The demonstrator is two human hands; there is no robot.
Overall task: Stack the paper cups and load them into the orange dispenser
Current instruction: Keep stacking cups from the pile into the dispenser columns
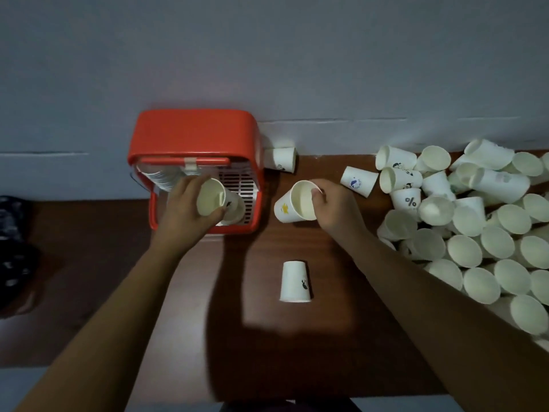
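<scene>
The orange dispenser (193, 135) stands against the wall, with a row of stacked cup rims (162, 178) inside its left side. My left hand (185, 209) grips a white paper cup (218, 202) over the dispenser's slatted white tray, mouth tilted towards me. My right hand (332, 203) pinches the rim of a second cup (292, 203), with a yellow mark, just right of the dispenser above the table. A single cup (295, 282) stands upside down on the brown table (267, 337) between my forearms.
A big heap of loose paper cups (481, 233) covers the table's right side. One cup (280, 159) lies on its side behind the dispenser's right corner, another (358, 181) lies near the heap. A dark patterned object (13, 251) sits at the far left.
</scene>
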